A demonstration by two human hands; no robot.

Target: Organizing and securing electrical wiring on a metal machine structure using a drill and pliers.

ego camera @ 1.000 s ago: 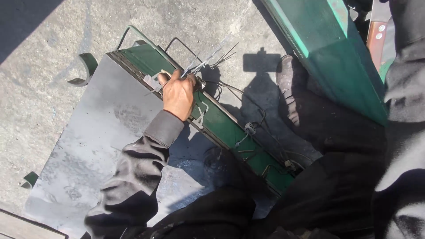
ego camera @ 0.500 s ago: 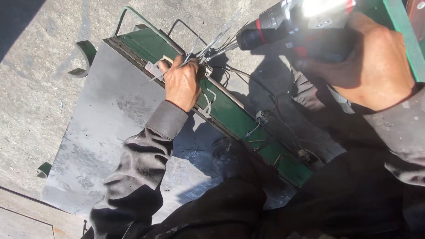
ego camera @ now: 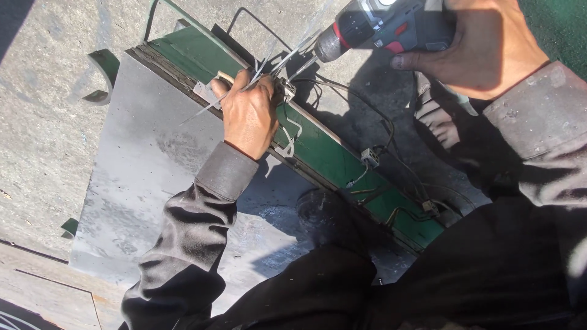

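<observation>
Under the left hand (ego camera: 247,116) fingers lie thin wires (ego camera: 278,61), drill (ego camera: 379,27) beside.

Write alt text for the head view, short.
Seen from above, the left hand pinches thin wires against a green metal strip lying on concrete ground, while the right hand holds a cordless drill pointed at them. A grey sheet lies beside the strip.

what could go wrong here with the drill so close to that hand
The black and red power drill in the right hand points its tip toward the left hand, which presses thin metal wires onto the green metal edge strip. A slip may hit the fingers. The spinning tip might also snag those wires, or the loose dark cables nearby.
</observation>
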